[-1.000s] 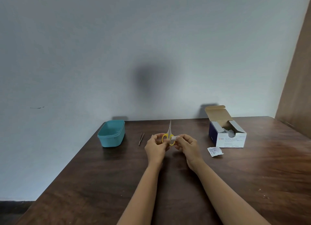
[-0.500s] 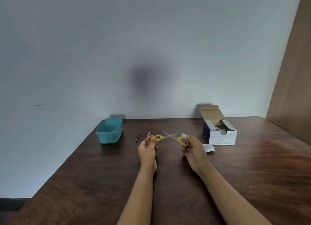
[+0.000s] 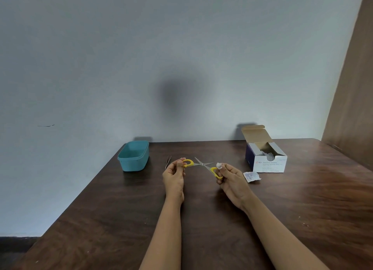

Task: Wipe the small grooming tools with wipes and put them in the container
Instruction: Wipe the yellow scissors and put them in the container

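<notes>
Head view: dark wooden desk [image 3: 101, 219] abuts pale grey wall [image 3: 181, 48]; left hand [image 3: 174, 177] and right hand [image 3: 232, 179], grips grasping spread yellow-handled steel scissors [image 3: 201, 164].

"BD Alcohol Swabs", probably, on box [image 3: 269, 166]

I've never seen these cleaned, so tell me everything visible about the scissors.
The scissors are small, with thin grey metal-looking blades and yellow loops. They are spread wide open, held over the table. The left hand grips one loop; the right hand grips the other, also pinching a white wipe.
</notes>
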Motion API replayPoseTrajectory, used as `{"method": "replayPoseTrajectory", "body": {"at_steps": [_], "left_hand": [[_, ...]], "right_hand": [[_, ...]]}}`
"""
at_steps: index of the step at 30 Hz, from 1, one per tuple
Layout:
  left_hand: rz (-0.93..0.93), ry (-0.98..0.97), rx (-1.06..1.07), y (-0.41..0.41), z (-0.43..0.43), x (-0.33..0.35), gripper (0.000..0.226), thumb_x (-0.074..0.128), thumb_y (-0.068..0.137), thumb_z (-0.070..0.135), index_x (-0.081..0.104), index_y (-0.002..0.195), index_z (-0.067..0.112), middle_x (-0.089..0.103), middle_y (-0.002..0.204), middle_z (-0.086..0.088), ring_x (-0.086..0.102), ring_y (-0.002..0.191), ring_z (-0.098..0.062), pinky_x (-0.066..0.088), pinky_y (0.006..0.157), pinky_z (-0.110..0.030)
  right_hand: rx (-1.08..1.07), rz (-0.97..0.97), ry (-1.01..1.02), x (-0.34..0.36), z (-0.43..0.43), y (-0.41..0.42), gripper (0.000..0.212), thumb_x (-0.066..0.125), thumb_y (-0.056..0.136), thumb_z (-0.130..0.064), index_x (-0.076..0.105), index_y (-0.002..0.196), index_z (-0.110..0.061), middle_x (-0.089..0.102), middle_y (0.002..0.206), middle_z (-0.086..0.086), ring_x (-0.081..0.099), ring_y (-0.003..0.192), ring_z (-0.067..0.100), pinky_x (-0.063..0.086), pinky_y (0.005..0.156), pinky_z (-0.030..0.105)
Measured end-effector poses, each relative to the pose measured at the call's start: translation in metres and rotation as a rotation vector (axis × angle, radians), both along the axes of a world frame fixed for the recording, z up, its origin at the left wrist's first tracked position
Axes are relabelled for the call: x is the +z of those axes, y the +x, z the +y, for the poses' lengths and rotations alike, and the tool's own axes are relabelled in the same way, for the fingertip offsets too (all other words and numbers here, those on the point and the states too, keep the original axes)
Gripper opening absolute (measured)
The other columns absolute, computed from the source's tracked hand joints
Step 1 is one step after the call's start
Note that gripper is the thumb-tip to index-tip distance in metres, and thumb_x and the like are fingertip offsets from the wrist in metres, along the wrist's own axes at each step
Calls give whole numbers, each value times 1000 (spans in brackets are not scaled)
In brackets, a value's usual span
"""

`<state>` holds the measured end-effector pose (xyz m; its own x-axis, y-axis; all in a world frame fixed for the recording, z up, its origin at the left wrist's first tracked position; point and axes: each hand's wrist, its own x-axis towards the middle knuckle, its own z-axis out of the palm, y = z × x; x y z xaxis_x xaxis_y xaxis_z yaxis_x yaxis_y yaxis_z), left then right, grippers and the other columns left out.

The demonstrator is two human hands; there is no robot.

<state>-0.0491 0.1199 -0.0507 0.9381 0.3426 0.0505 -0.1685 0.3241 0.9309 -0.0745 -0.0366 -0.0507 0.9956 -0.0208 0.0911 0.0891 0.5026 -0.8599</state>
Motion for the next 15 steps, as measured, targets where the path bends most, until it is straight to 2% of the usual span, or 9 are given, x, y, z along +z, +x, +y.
{"method": "replayPoseTrajectory", "body": {"at_steps": [3, 5, 9, 13, 15], "left_hand": [[21, -117, -25, -1, -5, 1, 17, 57, 93, 19, 66, 104, 9, 64, 81, -2, 54, 69, -8, 47, 64, -20], [27, -130, -70, -3, -14, 1, 19, 55, 95, 22, 66, 101, 7, 68, 82, -5, 60, 72, -10, 52, 64, -20], [-27, 194, -197, -10, -32, -4, 33, 53, 96, 32, 71, 93, 5, 72, 80, -5, 66, 70, -10, 51, 60, -15], [-120, 478, -305, -12, -31, -7, 24, 58, 92, 36, 74, 82, 22, 74, 78, -1, 68, 75, -8, 50, 66, -19], [-142, 540, -303, -12, -30, -7, 22, 62, 90, 37, 74, 81, 21, 73, 77, -2, 69, 77, -11, 49, 65, -18]], "right_hand": [[-2, 26, 67, 0, -2, 1, 14, 52, 93, -8, 65, 89, -9, 59, 66, -2, 44, 61, 8, 39, 57, 19], [-12, 15, 125, 1, -2, 1, 8, 59, 83, -12, 67, 83, -12, 60, 67, -2, 47, 62, 6, 41, 59, 18], [-15, -17, 137, 0, -3, 3, 11, 60, 77, -16, 62, 87, -12, 65, 74, -4, 54, 69, 6, 47, 62, 16], [39, -46, 47, -2, 2, 2, 4, 57, 85, -11, 60, 87, -11, 69, 82, 1, 57, 73, 10, 49, 65, 17], [47, -44, 31, -3, 3, 2, 10, 53, 91, -6, 61, 86, -10, 69, 82, 3, 57, 73, 11, 50, 63, 17]]}}
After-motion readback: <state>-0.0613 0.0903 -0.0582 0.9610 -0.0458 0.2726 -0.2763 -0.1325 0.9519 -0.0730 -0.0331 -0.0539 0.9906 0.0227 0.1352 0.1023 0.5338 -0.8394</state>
